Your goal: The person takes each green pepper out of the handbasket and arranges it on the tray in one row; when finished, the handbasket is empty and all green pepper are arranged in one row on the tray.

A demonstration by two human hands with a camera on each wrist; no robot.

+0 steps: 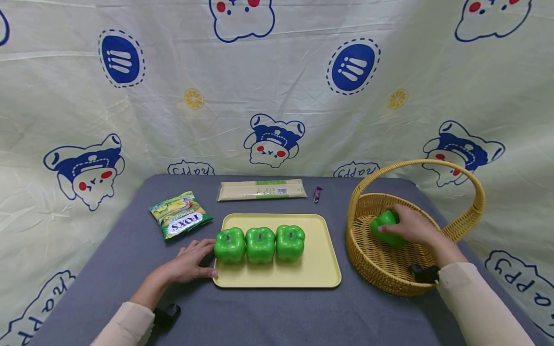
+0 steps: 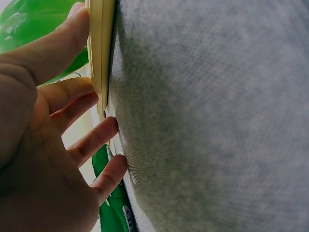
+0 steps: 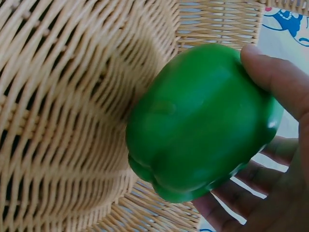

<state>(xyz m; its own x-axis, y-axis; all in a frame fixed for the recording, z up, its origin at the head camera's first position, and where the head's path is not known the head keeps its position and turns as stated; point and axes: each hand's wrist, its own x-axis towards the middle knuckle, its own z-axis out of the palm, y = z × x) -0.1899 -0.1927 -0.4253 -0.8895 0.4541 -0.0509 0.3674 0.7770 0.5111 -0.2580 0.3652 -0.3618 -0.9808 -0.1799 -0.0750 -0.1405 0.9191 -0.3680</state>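
Three green bell peppers (image 1: 260, 245) stand in a row on the cream tray (image 1: 318, 269), at its left and middle. At the tray's left rim, my left hand (image 1: 190, 262) rests with fingers spread; in the left wrist view its thumb and fingertips touch the tray edge (image 2: 99, 48). Inside the wicker basket (image 1: 361, 259) on the right, my right hand (image 1: 411, 223) grips another green bell pepper (image 1: 386, 226). The right wrist view shows that pepper (image 3: 203, 121) between thumb and fingers, close to the woven wall (image 3: 72, 121); whether it touches is unclear.
A green and yellow Fox's packet (image 1: 181, 215) lies left of the tray. Behind the tray are a long pale package (image 1: 261, 190) and a small purple wrapped candy (image 1: 318, 194). The basket's tall handle (image 1: 415, 163) arches above my right hand. A printed curtain (image 1: 277, 86) hangs behind the table.
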